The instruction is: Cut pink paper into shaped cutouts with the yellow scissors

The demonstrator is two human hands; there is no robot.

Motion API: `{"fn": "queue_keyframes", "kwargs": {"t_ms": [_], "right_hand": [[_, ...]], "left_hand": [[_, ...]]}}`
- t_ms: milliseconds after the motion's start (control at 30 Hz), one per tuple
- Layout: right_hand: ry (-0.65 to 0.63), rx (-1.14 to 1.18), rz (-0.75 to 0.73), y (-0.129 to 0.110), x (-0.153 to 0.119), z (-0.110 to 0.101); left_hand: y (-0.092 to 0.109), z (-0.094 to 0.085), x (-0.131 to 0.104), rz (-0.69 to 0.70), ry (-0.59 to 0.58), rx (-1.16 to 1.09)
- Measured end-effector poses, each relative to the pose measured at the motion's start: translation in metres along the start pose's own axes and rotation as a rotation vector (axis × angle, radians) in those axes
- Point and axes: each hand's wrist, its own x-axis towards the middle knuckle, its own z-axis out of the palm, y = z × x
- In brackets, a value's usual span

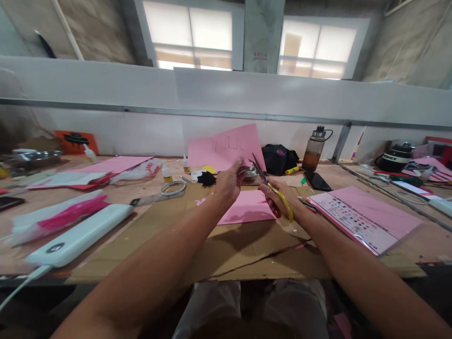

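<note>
Pink paper [226, 150], pinched by the left hand's [229, 181] fingers, rises forward-left of the right hand [277, 200], its fingers gripping upward-angled scissors [262, 175].

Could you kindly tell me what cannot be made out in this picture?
All in the head view:
Marks on the raised sheet: too faint to read.
Shiny thing: partly hidden by the left hand; its kind is unclear.
Dark device: cut off by the left edge.
Print on the pink folder: too small.
</note>
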Motion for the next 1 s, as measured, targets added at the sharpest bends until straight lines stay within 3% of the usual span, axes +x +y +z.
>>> {"fn": "queue_keyframes", "kwargs": {"t_ms": [200, 433, 667, 1000], "right_hand": [[-0.021, 0.094, 0.009, -0.007, -0.001, 0.001], [-0.029, -0.088, -0.085, -0.009, -0.001, 0.0], [0.016, -0.072, -0.078, -0.017, -0.003, 0.002], [0.054, -0.112, -0.114, -0.006, 0.0, 0.004]], "left_hand": [[-0.008, 0.001, -0.007, -0.006, -0.012, -0.005], [-0.015, 0.001, -0.011, -0.023, -0.044, -0.001], [-0.017, 0.004, -0.015, -0.021, -0.034, 0.002], [-0.022, 0.007, -0.018, -0.023, -0.022, -0.018]]}}
